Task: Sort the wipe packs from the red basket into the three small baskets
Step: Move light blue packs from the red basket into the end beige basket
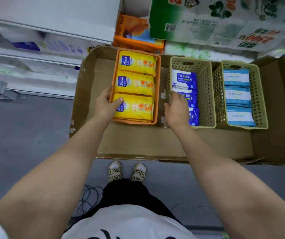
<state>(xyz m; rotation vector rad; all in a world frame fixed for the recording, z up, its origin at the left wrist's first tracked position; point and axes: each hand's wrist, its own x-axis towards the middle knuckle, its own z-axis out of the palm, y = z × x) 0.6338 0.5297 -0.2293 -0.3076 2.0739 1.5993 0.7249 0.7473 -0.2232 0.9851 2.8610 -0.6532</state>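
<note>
Reaching down over 3 small baskets on a flattened cardboard sheet (pixel 155 140) laid on a grey floor (pixel 22 131).

Nearest, leopard-print slippers (pixel 127 171) stand on the floor just before the cardboard, with a dark cable (pixel 88 197) looped to their left. The left hand (pixel 106 104) grips the orange basket (pixel 157 90) at its left rim, thumb lying on the nearest of 3 yellow wipe packs (pixel 135 83) inside. The right hand (pixel 177 111) holds the left wall of the middle beige basket (pixel 207 94), fingers curled over its rim; dark-blue wipe packs (pixel 184 80) lie within. The right beige basket (pixel 258 94) contains 3 light-blue wipe packs (pixel 236 95). Beyond, white shelving (pixel 35 54) stands at left, and large tissue packages (pixel 215 23) rest behind the baskets.
</note>
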